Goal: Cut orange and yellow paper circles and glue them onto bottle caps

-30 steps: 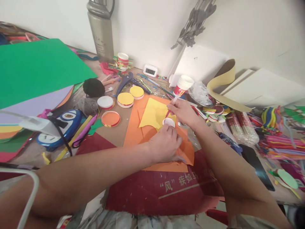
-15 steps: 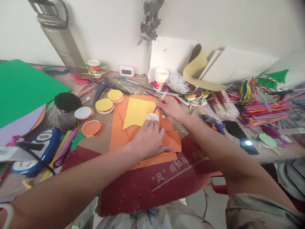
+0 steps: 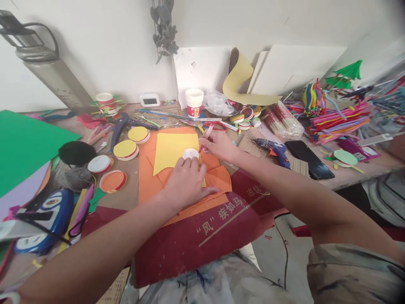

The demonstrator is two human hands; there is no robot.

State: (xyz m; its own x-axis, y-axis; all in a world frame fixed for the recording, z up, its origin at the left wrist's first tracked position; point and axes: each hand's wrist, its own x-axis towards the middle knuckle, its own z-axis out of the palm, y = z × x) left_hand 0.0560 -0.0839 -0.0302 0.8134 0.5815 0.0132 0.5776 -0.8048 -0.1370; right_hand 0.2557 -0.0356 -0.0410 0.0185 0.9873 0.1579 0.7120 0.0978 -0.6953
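Note:
My right hand [image 3: 218, 145] pinches a red pen [image 3: 208, 131], its tip down at the right side of a small white round cup base [image 3: 190, 153]. That cup base rests on a sheet of yellow paper [image 3: 172, 145] with a curved cut in its lower edge. My left hand [image 3: 187, 179] bends its fingers over the near side of the cup base and presses it down, thumb stretched to the right. Orange sheets [image 3: 145, 181] lie beneath the yellow one. To the left are yellow-topped discs [image 3: 125, 149], a white disc [image 3: 99, 164] and an orange disc [image 3: 113, 181].
Stacked paper cups [image 3: 194, 103] stand at the back, by a tilted bottle [image 3: 58, 76]. A glue gun [image 3: 274, 150], a black phone [image 3: 310, 159] and a pile of pipe cleaners [image 3: 340, 120] lie right. A dark red sheet [image 3: 177, 253] covers the table's front edge.
The view has shifted right, so things appear further left. My right hand and the pen have come round to the right side of the cup base; my left hand keeps pressing it.

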